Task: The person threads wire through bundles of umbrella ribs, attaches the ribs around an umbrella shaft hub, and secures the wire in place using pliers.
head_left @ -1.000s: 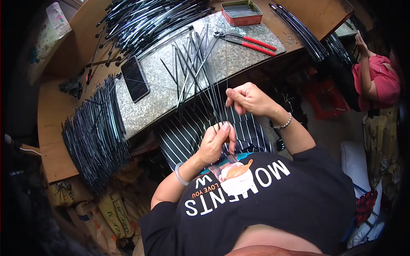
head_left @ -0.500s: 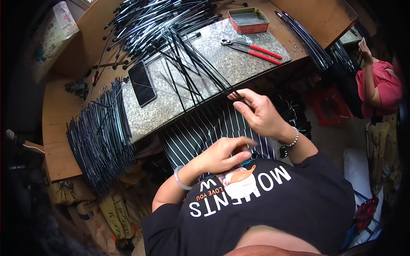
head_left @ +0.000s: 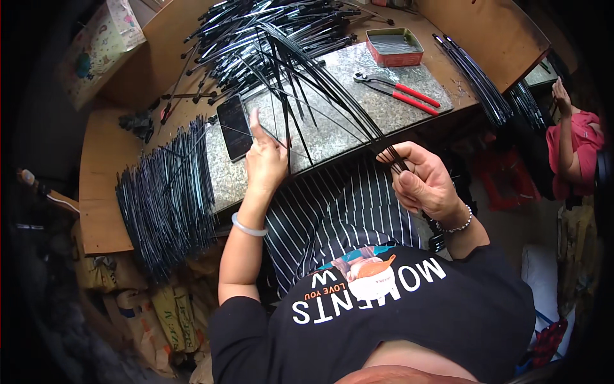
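Note:
My right hand (head_left: pixel 422 182) is closed around the lower ends of several thin black rods (head_left: pixel 345 102), which slant up and left over the table edge. Their far ends reach the large heap of glossy black rods (head_left: pixel 281 32) at the back. My left hand (head_left: pixel 265 163) is over the front of the speckled board (head_left: pixel 227 189), beside the dark phone (head_left: pixel 235 128). Its index finger is stretched out; its other fingers are partly hidden beside some loose black rods (head_left: pixel 286 115) and show no clear hold on them.
Red-handled pliers (head_left: pixel 409 96) and an open red tin (head_left: pixel 393 57) lie right of the heap. A dense stack of black rods (head_left: pixel 169 198) overhangs the table at left, and another bundle (head_left: pixel 473 77) at right. A person in pink (head_left: pixel 575 147) sits at far right.
My left hand has risen from in front of my chest to the board beside the phone. The right hand keeps hold of the rods, drawn slightly toward me. The whole view has shifted.

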The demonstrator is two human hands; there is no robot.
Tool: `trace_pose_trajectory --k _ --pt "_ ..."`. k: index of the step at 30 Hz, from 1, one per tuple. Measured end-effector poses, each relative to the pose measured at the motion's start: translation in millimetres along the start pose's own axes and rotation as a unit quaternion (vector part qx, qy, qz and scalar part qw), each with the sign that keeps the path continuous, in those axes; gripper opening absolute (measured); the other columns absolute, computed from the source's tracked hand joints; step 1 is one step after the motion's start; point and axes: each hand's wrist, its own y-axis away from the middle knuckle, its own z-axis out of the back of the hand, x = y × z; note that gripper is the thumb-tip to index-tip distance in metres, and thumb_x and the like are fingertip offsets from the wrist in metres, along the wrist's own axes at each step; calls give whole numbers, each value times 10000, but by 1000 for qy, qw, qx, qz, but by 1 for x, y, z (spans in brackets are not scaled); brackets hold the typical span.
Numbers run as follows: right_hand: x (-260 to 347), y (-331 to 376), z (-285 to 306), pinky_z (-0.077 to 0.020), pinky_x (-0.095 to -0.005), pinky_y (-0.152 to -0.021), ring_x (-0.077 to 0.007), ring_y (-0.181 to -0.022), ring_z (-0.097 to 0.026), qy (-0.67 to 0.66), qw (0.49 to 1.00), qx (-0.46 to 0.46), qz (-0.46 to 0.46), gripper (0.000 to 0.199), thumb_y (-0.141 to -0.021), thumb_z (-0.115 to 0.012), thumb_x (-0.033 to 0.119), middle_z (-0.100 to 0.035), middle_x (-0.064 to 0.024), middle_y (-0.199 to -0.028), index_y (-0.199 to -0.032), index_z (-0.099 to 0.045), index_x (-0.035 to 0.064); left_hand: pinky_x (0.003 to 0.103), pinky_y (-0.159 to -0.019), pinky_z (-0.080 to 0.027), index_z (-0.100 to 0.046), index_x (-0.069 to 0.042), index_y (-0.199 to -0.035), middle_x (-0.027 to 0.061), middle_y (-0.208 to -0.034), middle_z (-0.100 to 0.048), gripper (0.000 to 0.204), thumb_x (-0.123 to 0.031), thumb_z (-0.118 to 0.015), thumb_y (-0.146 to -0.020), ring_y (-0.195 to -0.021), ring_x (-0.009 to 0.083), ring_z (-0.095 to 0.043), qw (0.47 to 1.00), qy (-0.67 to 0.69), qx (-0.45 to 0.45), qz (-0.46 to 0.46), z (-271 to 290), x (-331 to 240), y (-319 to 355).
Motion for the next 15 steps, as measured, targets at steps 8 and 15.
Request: trace_pose_trajectory --k 8,15 --pt "14 7 8 -275 -162 -329 -20 -364 -310 9 1000 -19 5 431 -895 -548 226 -413 17 -544 -1164 -402 -77 395 -571 -484 113 -93 -1392 100 -626 -581 986 -105 -632 -747 -571 306 -596 999 21 -41 24 -18 2 11" --pt "18 20 17 -261 -165 -325 -17 -360 -312 18 999 -42 18 451 -882 -571 238 -418 20 -530 -1150 -412 -89 373 -577 -479 27 -138 -1417 115 -724 -535 955 7 -576 -691 -594 267 -560 997 23 -61 34 -8 8 25"
